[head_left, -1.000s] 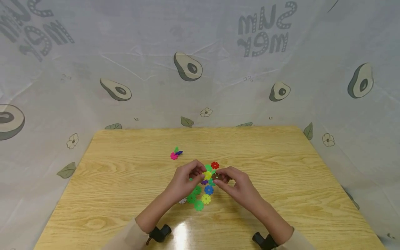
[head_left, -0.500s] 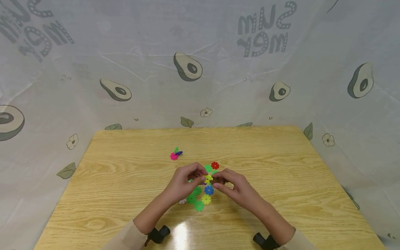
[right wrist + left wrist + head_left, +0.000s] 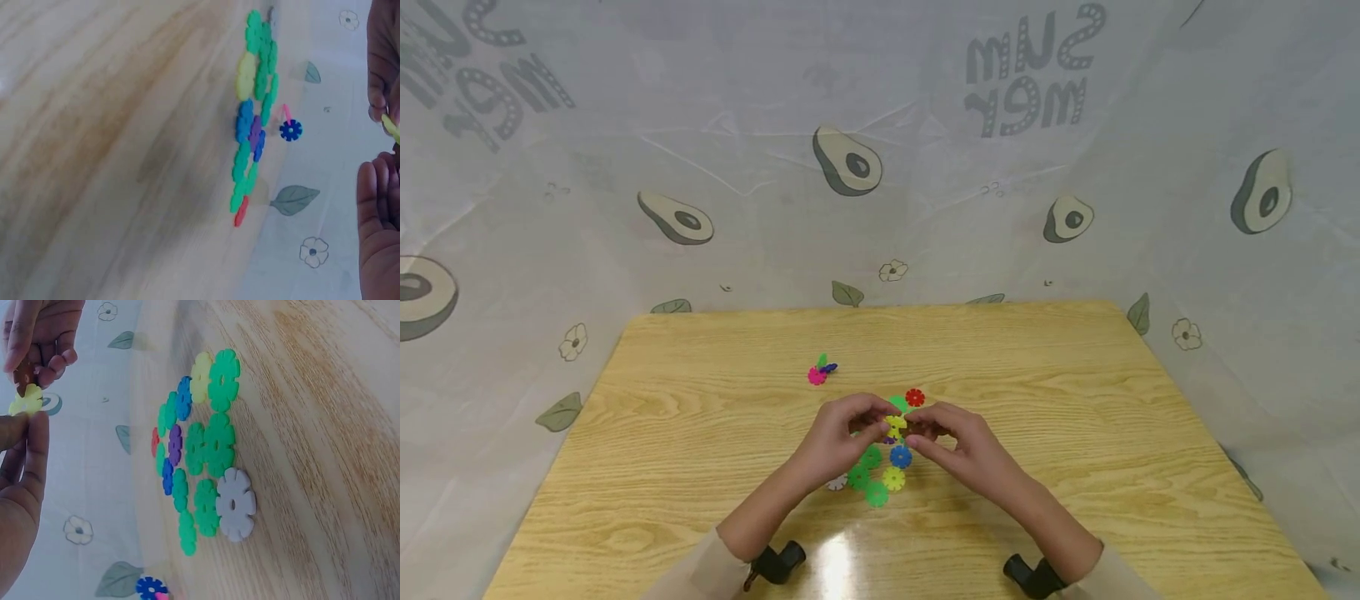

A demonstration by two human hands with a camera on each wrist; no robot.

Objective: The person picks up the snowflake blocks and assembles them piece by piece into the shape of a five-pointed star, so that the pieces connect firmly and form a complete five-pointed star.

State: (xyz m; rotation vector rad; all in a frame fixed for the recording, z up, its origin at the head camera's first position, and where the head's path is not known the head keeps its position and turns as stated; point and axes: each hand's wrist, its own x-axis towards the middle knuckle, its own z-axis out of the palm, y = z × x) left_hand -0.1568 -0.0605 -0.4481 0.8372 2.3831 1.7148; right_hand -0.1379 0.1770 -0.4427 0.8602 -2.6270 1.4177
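Grip of left hand [image 3: 846,429]: a yellow disc [image 3: 894,427] is pinched between thumb and fingertips, raised above the tabletop.
Grip of right hand [image 3: 964,440]: a brown disc [image 3: 24,377] is pinched between thumb and fingers, by which it is largely covered in the head view.
Held discs: both are located between the fingertips of the two hands; in the left wrist view their edges are seen to meet. Whether the slots are engaged cannot be told.
Layout: notched discs are laid flat beneath and between the hands, on a wooden table [image 3: 700,375].
Far side of hands: a red disc [image 3: 915,397] is noted just beyond the right fingertips; a light green disc [image 3: 897,403] is placed beside it, nearer the left fingertips.
Near side of hands: a blue disc [image 3: 900,456] is found just below the right thumb; farther toward the wrists, a second yellow disc [image 3: 893,478] is followed by a bright green disc [image 3: 877,494].
Beside left wrist: a white disc [image 3: 837,482] is observed.
Beyond left hand: a pink disc [image 3: 816,377] and a dark blue disc [image 3: 828,368] are grouped, apart from the layout.
Backdrop: a pale cloth [image 3: 737,100], printed with avocados, is hung beyond both hands.
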